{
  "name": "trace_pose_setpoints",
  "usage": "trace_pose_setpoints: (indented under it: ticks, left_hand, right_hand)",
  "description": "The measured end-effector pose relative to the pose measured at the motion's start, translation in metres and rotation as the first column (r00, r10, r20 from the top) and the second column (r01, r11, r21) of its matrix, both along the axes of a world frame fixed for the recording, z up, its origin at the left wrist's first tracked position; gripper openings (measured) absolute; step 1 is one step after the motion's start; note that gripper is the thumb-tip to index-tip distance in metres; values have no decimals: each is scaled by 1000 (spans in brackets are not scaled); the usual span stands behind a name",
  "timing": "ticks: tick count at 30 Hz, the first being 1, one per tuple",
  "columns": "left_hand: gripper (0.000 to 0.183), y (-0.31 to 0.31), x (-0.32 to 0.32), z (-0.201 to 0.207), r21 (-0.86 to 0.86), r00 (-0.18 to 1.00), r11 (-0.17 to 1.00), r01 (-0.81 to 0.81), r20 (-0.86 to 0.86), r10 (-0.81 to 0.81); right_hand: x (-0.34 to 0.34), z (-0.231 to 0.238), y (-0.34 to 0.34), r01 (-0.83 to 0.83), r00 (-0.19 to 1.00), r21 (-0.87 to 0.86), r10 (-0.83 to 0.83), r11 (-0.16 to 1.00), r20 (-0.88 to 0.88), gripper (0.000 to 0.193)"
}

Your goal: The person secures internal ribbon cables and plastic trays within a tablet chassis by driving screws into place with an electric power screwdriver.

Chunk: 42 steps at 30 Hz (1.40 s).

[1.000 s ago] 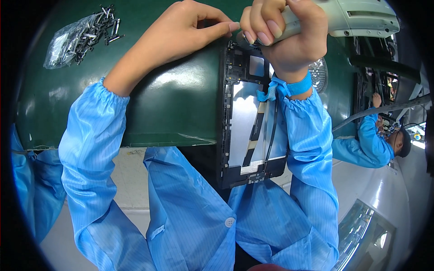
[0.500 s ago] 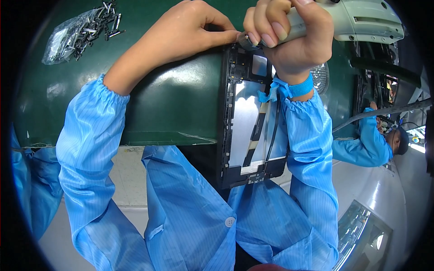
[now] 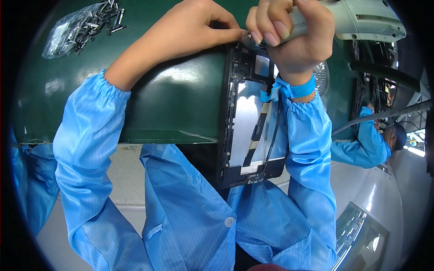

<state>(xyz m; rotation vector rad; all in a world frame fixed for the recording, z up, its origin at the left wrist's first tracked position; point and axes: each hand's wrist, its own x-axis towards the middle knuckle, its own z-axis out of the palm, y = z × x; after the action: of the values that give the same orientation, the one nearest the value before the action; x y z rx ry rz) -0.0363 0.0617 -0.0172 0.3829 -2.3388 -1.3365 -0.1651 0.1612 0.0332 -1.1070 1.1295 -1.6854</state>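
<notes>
In the head view, the flat dark electronic device (image 3: pixel 244 128) is the landmark. Its inner side faces up, showing a silver plate, a dark frame, a slanting flat ribbon cable (image 3: pixel 256 128) and a thin black cable (image 3: pixel 274 135). Its far end lies over the green table (image 3: pixel 176 108), while its near end reaches past the table's front edge, above the person's blue smock (image 3: pixel 190 203).

The left hand (image 3: pixel 194 27) is just beyond the device's far left corner, fingers bent, with thumb and forefinger brought together in a pinch. The fingertips come right up to the metal tip (image 3: pixel 249 41) of the handheld tool; whether anything small is between them cannot be told.

The right hand (image 3: pixel 302 40) is above the device's far right corner, closed firmly around the pale handheld tool (image 3: pixel 368 20). The tool's metal tip points left, over the device's far end, and its wide body extends off to the device's right. A blue wristband (image 3: pixel 298 90) circles the right wrist, its loose end hanging over the device's right side.

Well to the left of the device, a clear plastic bag (image 3: pixel 65 38) lies beside a pile of small black and silver parts (image 3: pixel 101 25). Just right of the device, partly behind the right wrist, is a clear dimpled object (image 3: pixel 322 79). Farther right, a co-worker in blue (image 3: pixel 361 144) leans in.
</notes>
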Motion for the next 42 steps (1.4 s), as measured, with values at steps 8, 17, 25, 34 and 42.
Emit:
trace_pose_setpoints:
  ticks: [8, 17, 25, 34, 42]
  left_hand:
    - [26, 1, -2, 4, 111, 995, 994, -16, 100, 5]
    - [26, 2, -2, 7, 95, 996, 995, -12, 87, 4]
    - [24, 0, 0, 3, 106, 998, 994, 4, 67, -11]
    - [24, 0, 0, 2, 132, 996, 991, 17, 79, -28]
    - [17, -14, 3, -27, 102, 993, 987, 121, -2, -121]
  right_hand:
    - [0, 3, -1, -17, 999, 31, 18, 999, -46, 20]
    - [0, 2, -1, 16, 998, -6, -16, 1000, -62, 20]
    - [4, 2, -2, 25, 999, -5, -25, 1000, -46, 18]
    - [1, -4, -2, -15, 1000, -50, 15, 999, -13, 16]
    - [0, 2, -2, -59, 998, -33, 59, 998, -1, 14]
